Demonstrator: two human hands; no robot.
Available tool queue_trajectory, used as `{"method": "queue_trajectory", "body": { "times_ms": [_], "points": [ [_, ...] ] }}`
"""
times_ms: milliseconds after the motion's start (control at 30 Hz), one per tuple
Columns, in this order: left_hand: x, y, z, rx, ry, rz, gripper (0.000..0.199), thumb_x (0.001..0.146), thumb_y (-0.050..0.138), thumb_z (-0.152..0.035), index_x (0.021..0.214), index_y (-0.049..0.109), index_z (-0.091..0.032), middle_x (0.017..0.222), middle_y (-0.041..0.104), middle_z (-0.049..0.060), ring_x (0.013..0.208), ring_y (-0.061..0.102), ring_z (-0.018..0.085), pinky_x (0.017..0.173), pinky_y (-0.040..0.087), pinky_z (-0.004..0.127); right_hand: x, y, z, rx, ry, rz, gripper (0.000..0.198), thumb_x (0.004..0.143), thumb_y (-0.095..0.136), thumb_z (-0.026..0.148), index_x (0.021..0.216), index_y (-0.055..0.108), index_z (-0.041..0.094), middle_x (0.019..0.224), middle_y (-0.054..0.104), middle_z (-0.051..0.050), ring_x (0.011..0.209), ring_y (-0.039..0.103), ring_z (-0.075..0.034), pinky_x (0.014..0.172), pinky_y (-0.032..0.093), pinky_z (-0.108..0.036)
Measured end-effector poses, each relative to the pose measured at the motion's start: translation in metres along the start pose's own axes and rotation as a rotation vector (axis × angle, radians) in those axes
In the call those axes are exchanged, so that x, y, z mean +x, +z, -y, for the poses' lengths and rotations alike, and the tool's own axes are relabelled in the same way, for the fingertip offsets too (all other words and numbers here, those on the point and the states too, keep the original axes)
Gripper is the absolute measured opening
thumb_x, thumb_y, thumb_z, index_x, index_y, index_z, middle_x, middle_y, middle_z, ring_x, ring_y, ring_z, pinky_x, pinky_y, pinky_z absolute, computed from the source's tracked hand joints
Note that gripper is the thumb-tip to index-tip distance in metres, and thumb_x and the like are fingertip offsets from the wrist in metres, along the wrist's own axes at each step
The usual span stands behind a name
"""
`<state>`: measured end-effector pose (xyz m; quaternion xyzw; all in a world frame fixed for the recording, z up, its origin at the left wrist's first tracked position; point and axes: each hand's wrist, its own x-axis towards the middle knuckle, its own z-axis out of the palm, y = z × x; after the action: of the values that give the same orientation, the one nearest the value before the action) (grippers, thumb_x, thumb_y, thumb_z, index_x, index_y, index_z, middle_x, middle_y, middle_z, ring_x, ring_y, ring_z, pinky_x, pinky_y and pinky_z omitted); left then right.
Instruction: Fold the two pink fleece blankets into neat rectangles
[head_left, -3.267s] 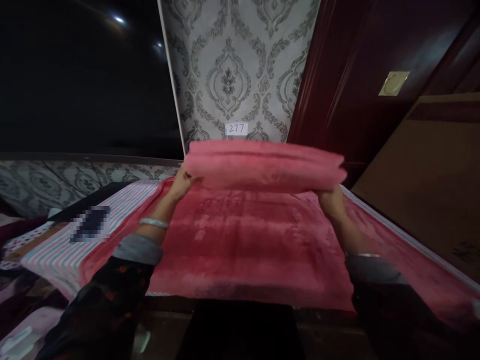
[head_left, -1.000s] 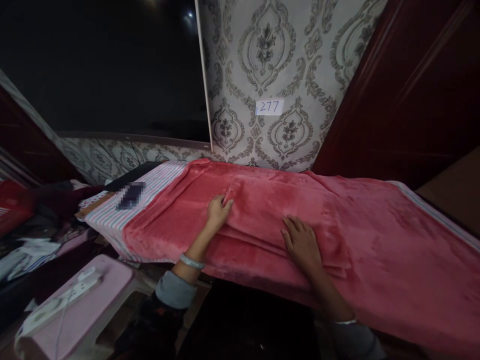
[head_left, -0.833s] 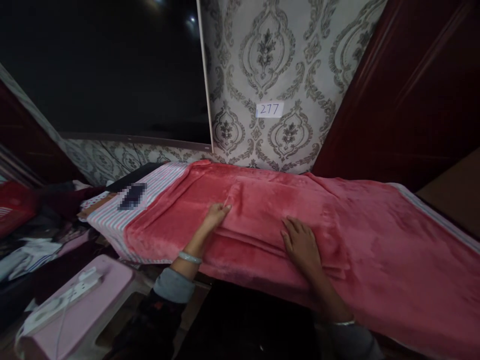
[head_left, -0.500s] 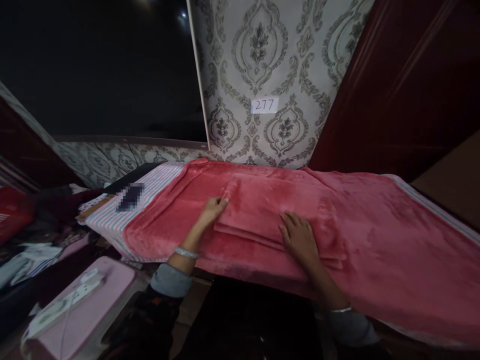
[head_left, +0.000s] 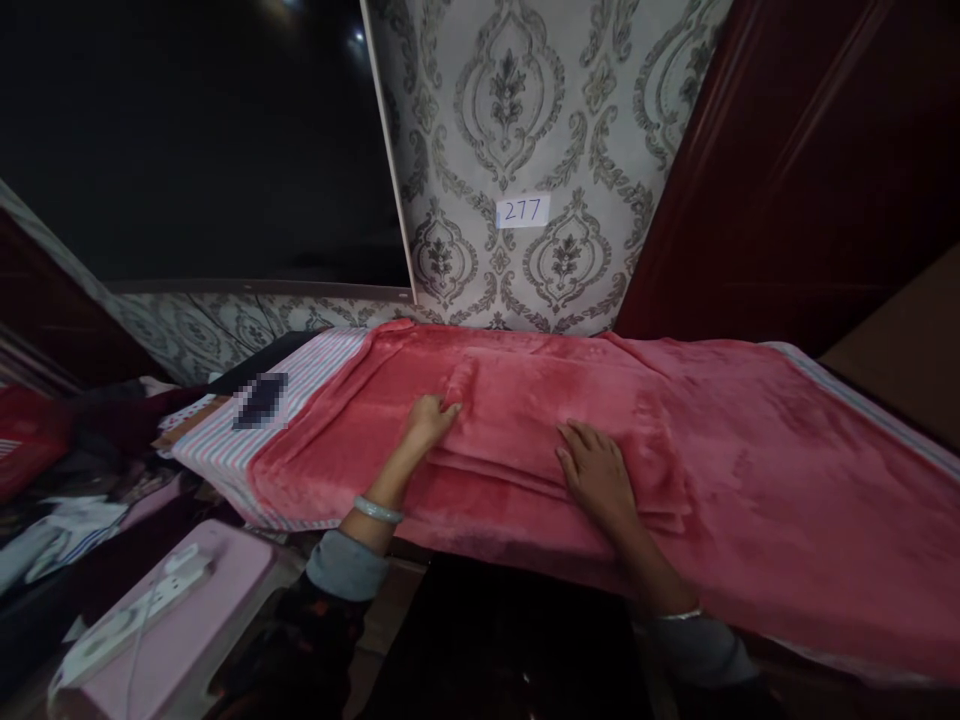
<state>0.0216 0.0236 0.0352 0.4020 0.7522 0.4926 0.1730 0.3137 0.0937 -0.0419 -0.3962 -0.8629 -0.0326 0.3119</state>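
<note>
Head view: right hand (head_left: 598,470) rests on folded, rectangular, probably fleece cloth (head_left: 510,415).

And pixels are masking a dark object (head_left: 261,400) on the striped cloth (head_left: 214,455); the right hand (head_left: 598,472) is hiding part of the folded pink cloth (head_left: 517,410); the black screen (head_left: 187,140) is running off the top!

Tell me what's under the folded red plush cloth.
The folded plush cloth lies on a spread red blanket; striped cloth shows past the blanket's left end. The patch directly underneath is hidden.
</note>
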Motion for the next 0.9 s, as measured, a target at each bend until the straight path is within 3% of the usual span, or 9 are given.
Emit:
{"method": "queue_trajectory", "body": {
  "times_ms": [133,233,400,600,700,900],
  "points": [
    [0.001,-0.001,-0.003,-0.097,0.008,0.042,0.041,0.068,0.077,-0.025,0.044,0.045,-0.021,0.048,0.030,-0.005,0.057,0.036,0.012,0.057,0.019,0.027,0.000,0.000,0.001,0.003,0.008,0.003,0.040,0.102,0.040,0.029,0.132,0.063,0.017,0.136,0.060,-0.014,0.122,0.053,-0.028,0.105,0.040,-0.044],
    [0.000,-0.001,-0.006,-0.205,-0.005,0.099,0.036,0.071,0.075,-0.035,0.052,0.050,-0.019,0.052,0.038,-0.006,0.054,0.037,0.010,0.054,0.024,0.025,0.001,-0.001,0.000,0.007,0.010,-0.007,0.039,0.102,0.040,0.028,0.132,0.063,0.018,0.135,0.061,-0.013,0.122,0.053,-0.028,0.105,0.040,-0.044],
    [-0.010,-0.002,0.000,-0.341,-0.007,0.102,0.032,0.064,0.079,-0.044,0.069,0.062,-0.017,0.065,0.056,-0.002,0.061,0.050,0.013,0.060,0.038,0.024,0.000,0.000,0.000,0.003,0.010,-0.009,0.040,0.102,0.039,0.029,0.132,0.063,0.017,0.135,0.062,-0.013,0.122,0.053,-0.028,0.106,0.040,-0.045],
    [-0.025,0.002,0.017,-0.427,0.017,0.056,0.048,0.057,0.086,-0.042,0.093,0.066,-0.018,0.080,0.066,0.000,0.074,0.059,0.016,0.068,0.045,0.025,0.000,0.000,0.001,0.015,0.017,-0.003,0.041,0.102,0.038,0.030,0.132,0.063,0.017,0.137,0.060,-0.013,0.123,0.052,-0.029,0.106,0.039,-0.047],
    [-0.026,0.007,0.022,-0.438,0.054,0.051,0.043,0.063,0.081,-0.048,0.090,0.067,-0.018,0.086,0.069,0.003,0.081,0.061,0.018,0.073,0.047,0.027,0.000,-0.001,0.002,0.013,0.015,-0.005,0.041,0.102,0.038,0.030,0.132,0.063,0.017,0.136,0.061,-0.013,0.122,0.053,-0.029,0.106,0.039,-0.047],
    [-0.025,0.008,0.033,-0.293,0.020,0.051,0.039,0.071,0.069,-0.057,0.070,0.061,-0.019,0.069,0.061,0.002,0.069,0.056,0.018,0.064,0.045,0.028,0.000,-0.002,0.002,0.015,0.020,-0.001,0.042,0.102,0.039,0.029,0.132,0.064,0.016,0.136,0.060,-0.014,0.124,0.052,-0.029,0.106,0.039,-0.045]
  ]
}}
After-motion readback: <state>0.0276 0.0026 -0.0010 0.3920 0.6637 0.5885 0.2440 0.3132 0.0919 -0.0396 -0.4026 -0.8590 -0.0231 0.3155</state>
